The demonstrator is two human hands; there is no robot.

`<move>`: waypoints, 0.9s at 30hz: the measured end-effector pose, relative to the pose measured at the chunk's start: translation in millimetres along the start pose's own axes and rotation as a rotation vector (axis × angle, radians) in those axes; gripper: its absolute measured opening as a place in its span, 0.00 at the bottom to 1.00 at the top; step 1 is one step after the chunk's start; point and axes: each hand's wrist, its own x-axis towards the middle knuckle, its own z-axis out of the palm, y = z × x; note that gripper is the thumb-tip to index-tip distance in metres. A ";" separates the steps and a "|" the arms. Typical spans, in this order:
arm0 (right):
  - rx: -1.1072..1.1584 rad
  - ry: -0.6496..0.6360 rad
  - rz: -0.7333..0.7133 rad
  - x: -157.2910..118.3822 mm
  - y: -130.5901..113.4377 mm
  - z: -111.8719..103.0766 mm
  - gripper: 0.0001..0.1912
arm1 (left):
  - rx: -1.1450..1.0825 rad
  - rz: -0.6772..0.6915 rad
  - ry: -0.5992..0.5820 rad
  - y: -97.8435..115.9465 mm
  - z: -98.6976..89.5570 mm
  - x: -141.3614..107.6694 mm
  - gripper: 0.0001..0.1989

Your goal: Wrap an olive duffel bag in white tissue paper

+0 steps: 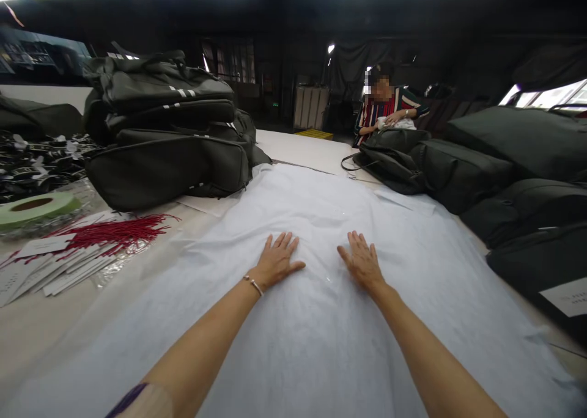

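A large white sheet of thin, slightly wrinkled material (pixel 321 344) lies spread over the table in front of me. My left hand (pixel 277 261) rests flat on it, palm down, fingers spread, with a bracelet at the wrist. To its right, my right hand (pixel 362 262) also lies palm down on the sheet, fingers apart. Neither hand holds anything. Small creases run through the sheet between and beyond the hands. Whether anything lies under the sheet I cannot tell.
Dark green bags (pixel 169 167) are piled at the left, and more bags (pixel 468 167) line the right. Near the left edge lie white tags (pixel 59 268) with red cords (pixel 119 231) and a tape roll (pixel 39 209). A co-worker (pixel 387 106) handles something whitish across the table.
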 end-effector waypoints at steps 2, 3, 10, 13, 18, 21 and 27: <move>0.016 0.042 -0.017 -12.0 8.8 -11.4 0.35 | -0.005 -0.005 0.000 6.1 -6.2 0.7 0.36; 0.022 0.063 -0.055 -26.7 13.9 -16.2 0.35 | -0.006 0.004 0.000 9.8 -9.1 -6.9 0.36; -0.042 0.074 -0.338 -211.8 28.6 -29.6 0.34 | 0.057 0.225 0.024 29.8 -11.7 -158.5 0.40; -0.061 0.047 -0.359 -275.0 11.5 -31.4 0.37 | 0.079 0.273 -0.027 34.4 -6.0 -211.2 0.43; -0.051 0.011 -0.335 -335.6 -18.5 -35.3 0.36 | 0.072 0.298 -0.065 41.3 4.4 -236.8 0.44; -0.060 0.013 -0.310 -362.3 -28.4 -34.8 0.36 | 0.059 0.310 -0.073 41.5 5.5 -235.1 0.43; -0.119 0.010 -0.355 -404.6 -35.6 -22.8 0.35 | 0.028 0.323 -0.126 37.2 -2.5 -230.8 0.40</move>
